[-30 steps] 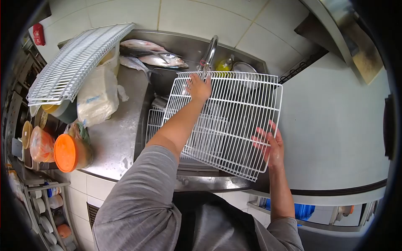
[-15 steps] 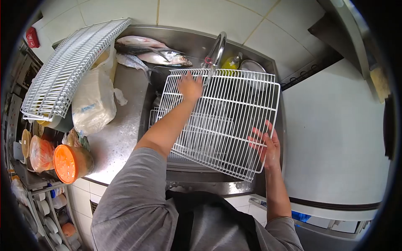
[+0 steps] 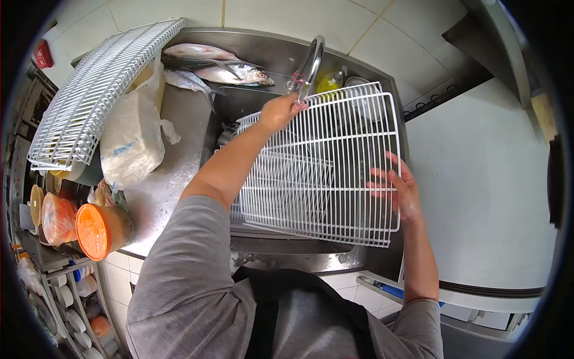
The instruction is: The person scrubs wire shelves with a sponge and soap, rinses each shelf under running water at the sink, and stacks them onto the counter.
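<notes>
A white wire rack (image 3: 359, 161) is held tilted over the steel sink, its far edge close to the tap. My left hand (image 3: 279, 113) is closed at that far edge, right under the curved metal tap (image 3: 312, 63); its fingertips are partly hidden. On the right side, my right hand (image 3: 399, 188) grips the rack, with the fingers behind the wires and the thumb nearer me. Another wire rack or basket (image 3: 287, 185) shows through the wires, lower in the sink (image 3: 224, 102).
Several whole fish (image 3: 230, 73) lie at the back left. More white racks (image 3: 101, 96) lean over a plastic-wrapped block (image 3: 133, 143). An orange-lidded tub (image 3: 95, 232) stands at the counter's left edge. Behind the rack are a yellow-green bottle (image 3: 330, 82) and a white surface (image 3: 478, 185) at right.
The rack has turned and shifted slightly right, its near corner rising. My left hand has moved right to the tap, its spread fingers now closed. My right hand has moved right and up with the rack.
</notes>
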Motion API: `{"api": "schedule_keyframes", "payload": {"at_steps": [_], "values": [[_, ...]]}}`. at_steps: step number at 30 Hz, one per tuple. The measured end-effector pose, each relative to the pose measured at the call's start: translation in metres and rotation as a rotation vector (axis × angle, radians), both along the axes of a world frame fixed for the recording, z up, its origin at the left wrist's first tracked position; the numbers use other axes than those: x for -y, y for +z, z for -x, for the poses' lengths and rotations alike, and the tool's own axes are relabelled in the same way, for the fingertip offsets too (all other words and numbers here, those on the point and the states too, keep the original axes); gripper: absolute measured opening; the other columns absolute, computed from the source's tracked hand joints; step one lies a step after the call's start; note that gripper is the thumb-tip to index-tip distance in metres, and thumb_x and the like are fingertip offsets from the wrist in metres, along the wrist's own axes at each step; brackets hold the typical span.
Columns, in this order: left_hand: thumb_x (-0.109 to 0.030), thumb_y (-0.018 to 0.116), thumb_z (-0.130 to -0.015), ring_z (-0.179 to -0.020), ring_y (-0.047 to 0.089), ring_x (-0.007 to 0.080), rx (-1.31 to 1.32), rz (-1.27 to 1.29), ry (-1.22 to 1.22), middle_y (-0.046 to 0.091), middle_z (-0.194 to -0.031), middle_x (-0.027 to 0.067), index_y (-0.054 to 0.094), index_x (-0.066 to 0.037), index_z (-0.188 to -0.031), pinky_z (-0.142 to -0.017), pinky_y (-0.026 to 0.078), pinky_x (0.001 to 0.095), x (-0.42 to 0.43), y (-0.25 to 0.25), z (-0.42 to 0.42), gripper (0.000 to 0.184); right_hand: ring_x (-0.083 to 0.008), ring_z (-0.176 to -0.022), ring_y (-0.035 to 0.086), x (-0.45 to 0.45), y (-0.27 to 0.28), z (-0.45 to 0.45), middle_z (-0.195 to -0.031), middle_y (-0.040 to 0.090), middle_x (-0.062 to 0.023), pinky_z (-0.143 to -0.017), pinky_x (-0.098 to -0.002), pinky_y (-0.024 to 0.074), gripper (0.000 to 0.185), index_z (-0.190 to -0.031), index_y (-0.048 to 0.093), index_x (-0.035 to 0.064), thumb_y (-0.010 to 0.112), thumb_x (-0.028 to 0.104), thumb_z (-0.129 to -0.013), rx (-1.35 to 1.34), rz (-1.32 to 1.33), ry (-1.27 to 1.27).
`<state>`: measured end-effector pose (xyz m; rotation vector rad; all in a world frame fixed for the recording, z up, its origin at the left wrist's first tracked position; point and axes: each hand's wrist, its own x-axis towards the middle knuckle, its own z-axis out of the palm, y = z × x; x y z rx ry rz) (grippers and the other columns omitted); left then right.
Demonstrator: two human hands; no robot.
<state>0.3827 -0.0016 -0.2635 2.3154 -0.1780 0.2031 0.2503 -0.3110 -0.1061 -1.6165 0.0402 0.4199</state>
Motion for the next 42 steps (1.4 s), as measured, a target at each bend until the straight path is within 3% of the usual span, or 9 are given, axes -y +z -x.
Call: {"api": "schedule_keyframes", "payload": {"at_steps": [7,11,18,23,27,29,34,39,42], "values": [[-0.034,0.048,-0.09,-0.084,0.06,0.0365,0.052,0.185,-0.128,0.061,-0.091,0.0204,0.052,-0.001,-0.104,-0.072,0.045,0.0412,0.0,0.024,0.005,0.036,-0.0237,-0.082,0.065,-0.001,0.01,-0.036,-0.106,0.06,-0.0155,-0.067,-0.033,0.0547,0.04,-0.132,0.035,0.0125,0.043,0.015,-0.093,-0.05,0.132,0.227],[-0.04,0.054,-0.087,-0.064,0.054,0.019,-0.077,0.314,-0.276,0.059,-0.073,0.0101,0.058,-0.002,-0.096,-0.063,0.045,0.0323,0.01,0.045,-0.02,0.039,-0.0219,-0.081,0.064,-0.015,-0.001,-0.056,-0.105,0.061,-0.0132,-0.067,-0.0316,0.0542,0.039,-0.132,0.036,0.0136,0.041,0.016,-0.094,-0.107,0.176,0.338],[-0.045,0.054,-0.086,-0.068,0.052,0.0093,-0.288,0.465,-0.295,0.057,-0.073,0.0031,0.06,-0.001,-0.091,-0.068,0.043,0.0252,-0.011,0.052,-0.013,0.045,-0.0142,-0.083,0.061,-0.019,-0.03,-0.111,-0.104,0.062,-0.0085,-0.067,-0.0269,0.0493,0.03,-0.124,0.043,0.0125,0.042,0.021,-0.095,-0.129,0.379,0.487],[-0.036,0.047,-0.092,-0.076,0.054,0.0101,-0.458,0.553,-0.35,0.059,-0.082,0.0032,0.059,-0.003,-0.099,-0.073,0.044,0.0253,-0.041,0.031,-0.002,0.036,-0.0084,-0.087,0.058,-0.033,-0.048,-0.135,-0.096,0.063,-0.003,-0.068,-0.0237,0.0453,0.024,-0.111,0.051,0.0093,0.045,0.024,-0.093,-0.078,0.53,0.586],[-0.03,0.045,-0.093,-0.077,0.06,0.0127,-0.491,0.919,-0.242,0.062,-0.09,0.0047,0.055,-0.004,-0.105,-0.067,0.048,0.026,-0.063,0.033,0.031,0.031,-0.005,-0.078,0.055,-0.061,-0.06,-0.148,-0.086,0.062,0.0,-0.066,-0.0232,0.045,0.021,-0.103,0.056,0.0086,0.047,0.024,-0.092,-0.02,0.53,0.589],[-0.031,0.043,-0.094,-0.074,0.06,0.0124,-0.424,0.893,-0.175,0.063,-0.09,0.0054,0.055,-0.004,-0.103,-0.063,0.048,0.0251,-0.076,0.024,0.037,0.031,-0.0133,-0.072,0.058,-0.076,-0.073,-0.161,-0.082,0.062,-0.0021,-0.065,-0.0282,0.046,0.022,-0.1,0.057,0.0066,0.049,0.025,-0.091,0.038,0.569,0.606],[-0.037,0.038,-0.095,-0.068,0.062,0.0182,-0.356,0.935,0.152,0.065,-0.088,0.0107,0.052,-0.005,-0.101,-0.061,0.05,0.0291,-0.1,0.029,0.069,0.035,-0.0317,-0.087,0.057,-0.143,-0.102,-0.163,-0.095,0.06,-0.0144,-0.078,-0.04,0.0448,0.033,-0.105,0.055,0.0027,0.055,0.029,-0.085,1.037,1.012,0.416],[-0.039,0.039,-0.094,-0.066,0.062,0.0208,-0.239,1.004,0.278,0.065,-0.089,0.0143,0.052,-0.004,-0.101,-0.062,0.05,0.0298,-0.125,0.027,0.103,0.039,-0.0327,-0.092,0.056,-0.194,-0.111,-0.162,-0.101,0.06,-0.0149,-0.085,-0.0374,0.0428,0.032,-0.112,0.055,0.0039,0.055,0.022,-0.086,1.358,0.864,0.236],[-0.042,0.036,-0.094,-0.065,0.063,0.0215,-0.163,1.025,0.433,0.065,-0.09,0.0142,0.051,-0.003,-0.102,-0.06,0.049,0.0287,-0.138,0.021,0.12,0.042,-0.0193,-0.078,0.06,-0.212,-0.116,-0.16,-0.088,0.063,-0.0117,-0.073,-0.0328,0.0489,0.021,-0.104,0.06,0.0006,0.056,0.01,-0.086,1.037,0.189,0.127]]}}
